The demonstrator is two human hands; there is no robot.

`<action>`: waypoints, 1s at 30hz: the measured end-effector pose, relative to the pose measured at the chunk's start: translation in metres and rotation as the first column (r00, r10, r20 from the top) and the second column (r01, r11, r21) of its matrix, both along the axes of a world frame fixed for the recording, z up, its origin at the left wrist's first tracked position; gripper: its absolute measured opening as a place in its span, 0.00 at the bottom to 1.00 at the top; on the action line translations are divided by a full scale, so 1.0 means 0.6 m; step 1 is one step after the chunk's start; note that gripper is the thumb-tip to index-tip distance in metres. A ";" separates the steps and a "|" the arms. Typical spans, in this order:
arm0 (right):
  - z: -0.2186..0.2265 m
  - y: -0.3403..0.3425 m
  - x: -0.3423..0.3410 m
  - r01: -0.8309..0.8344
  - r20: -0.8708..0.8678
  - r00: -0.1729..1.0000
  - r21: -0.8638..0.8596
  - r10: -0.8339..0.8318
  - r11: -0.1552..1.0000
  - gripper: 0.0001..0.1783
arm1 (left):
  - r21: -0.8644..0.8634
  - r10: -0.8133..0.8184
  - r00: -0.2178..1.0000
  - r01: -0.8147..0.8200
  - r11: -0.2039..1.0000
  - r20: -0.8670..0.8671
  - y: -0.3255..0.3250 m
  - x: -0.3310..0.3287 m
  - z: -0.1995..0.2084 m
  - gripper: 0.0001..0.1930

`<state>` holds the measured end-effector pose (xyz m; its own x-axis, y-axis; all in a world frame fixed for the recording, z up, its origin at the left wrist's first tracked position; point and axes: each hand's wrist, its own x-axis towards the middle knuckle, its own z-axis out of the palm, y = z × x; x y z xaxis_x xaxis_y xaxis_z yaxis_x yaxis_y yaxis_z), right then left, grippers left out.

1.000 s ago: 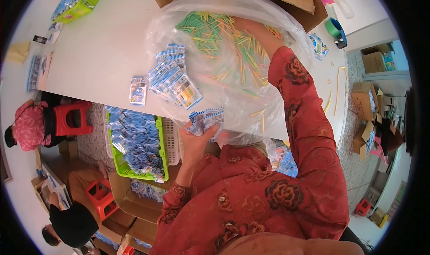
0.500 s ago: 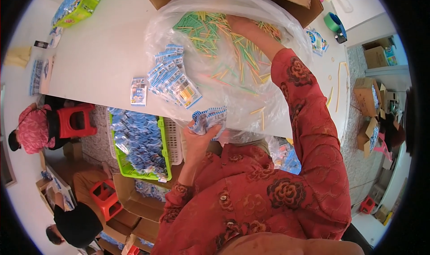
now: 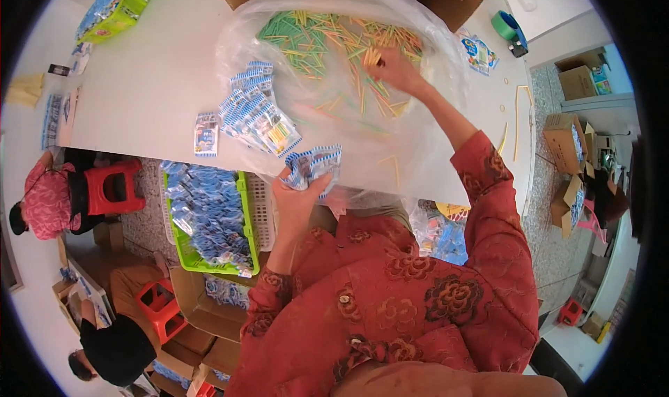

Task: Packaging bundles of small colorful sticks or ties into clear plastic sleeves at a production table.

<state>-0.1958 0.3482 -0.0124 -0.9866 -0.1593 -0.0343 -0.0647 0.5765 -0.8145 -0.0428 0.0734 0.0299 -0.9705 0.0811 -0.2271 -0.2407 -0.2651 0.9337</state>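
Blue-and-white striped sachets (image 3: 313,165) are gripped as a small fanned bunch in the left hand (image 3: 298,200), at the near edge of the white counter (image 3: 139,83); their long axes run roughly left to right, tilted up toward the right. The right hand (image 3: 391,68) is closed around a pinch of thin coloured sticks (image 3: 371,54), which point away from the person, inside a large clear plastic bag (image 3: 425,139) full of green, yellow and orange sticks. More filled sachets (image 3: 256,118) are stacked on the counter, just left of the bag. A green basket (image 3: 245,209) of sachets stands below the counter.
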 end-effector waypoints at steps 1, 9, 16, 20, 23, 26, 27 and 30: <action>-0.020 -0.003 0.023 0.003 0.005 1.000 -0.001 -0.003 1.000 0.13 | 0.010 -0.003 1.000 0.003 1.000 -0.024 0.004 -0.002 0.001 0.16; 0.062 -0.032 0.112 -0.014 -0.020 1.000 -0.122 0.012 0.992 0.07 | -0.087 -0.097 0.991 0.089 0.992 -0.096 0.029 -0.006 0.008 0.13; 0.204 -0.082 0.212 -0.286 -0.163 0.958 -0.559 0.236 0.778 0.04 | -0.089 -0.150 0.981 0.140 0.986 -0.126 0.051 0.004 0.008 0.12; 0.206 -0.082 0.224 -0.298 -0.207 0.950 -0.394 0.232 0.870 0.04 | -0.076 -0.177 0.976 0.169 0.983 -0.127 0.059 0.009 0.013 0.12; 0.217 -0.081 0.228 -0.324 -0.100 0.946 -0.294 0.308 0.899 0.04 | -0.076 -0.187 0.975 0.179 0.981 -0.117 0.059 0.010 0.011 0.12; 0.222 -0.084 0.227 -0.374 -0.135 0.926 -0.214 0.352 0.902 0.04 | -0.082 -0.198 0.971 0.188 0.979 -0.133 0.060 0.009 0.011 0.12; 0.224 -0.085 0.225 -0.390 -0.135 0.920 -0.207 0.368 0.898 0.04 | -0.082 -0.194 0.972 0.184 0.979 -0.133 0.060 0.008 0.010 0.12; 0.225 -0.087 0.222 -0.412 -0.126 0.910 -0.186 0.394 0.892 0.05 | -0.072 -0.197 0.969 0.188 0.980 -0.147 0.060 0.006 0.009 0.11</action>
<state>-0.0626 0.2961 0.1225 -0.8339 -0.5386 0.1209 -0.3287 0.3084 -0.8927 -0.0391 0.1096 0.0353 -0.9615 0.2607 -0.0874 -0.1356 -0.1732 0.9755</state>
